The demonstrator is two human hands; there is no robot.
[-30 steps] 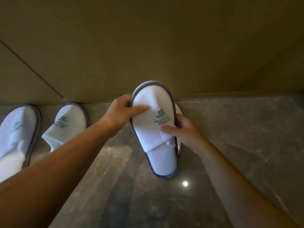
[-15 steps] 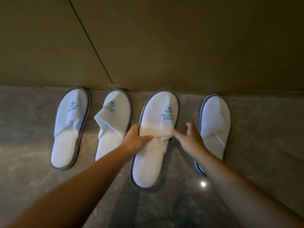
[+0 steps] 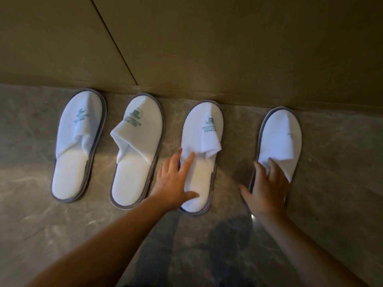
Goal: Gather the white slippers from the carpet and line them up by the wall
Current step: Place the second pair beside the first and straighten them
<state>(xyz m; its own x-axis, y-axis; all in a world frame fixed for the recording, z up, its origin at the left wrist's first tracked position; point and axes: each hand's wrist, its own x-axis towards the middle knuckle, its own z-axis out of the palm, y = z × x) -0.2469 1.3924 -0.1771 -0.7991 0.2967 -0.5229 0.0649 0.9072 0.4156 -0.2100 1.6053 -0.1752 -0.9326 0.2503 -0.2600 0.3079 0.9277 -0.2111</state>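
Along the foot of the wall [image 3: 228, 48], four white slippers stand toes-in on the grey marble floor [image 3: 342, 183]. Under the left hand [image 3: 173, 181] lies the third slipper [image 3: 204, 137]; under the right hand [image 3: 268, 187] lies the fourth slipper [image 3: 281, 133]. Well to the left of both hands sit the first slipper [image 3: 79, 129] and the second slipper [image 3: 138, 141], untouched. These look light, soft terry things with thin flexible soles and floppy uppers that crumple easily, so I would judge the firm grey edge of the sole, or the insole pressed flat, the best place to guide them on a slick floor. The left hand is spread flat, fingers splayed across the insole and the fold of the upper, gripping nothing. The right hand rests loosely spread over the heel end, fingertips touching the upper's edge, pinching nothing that I can see.
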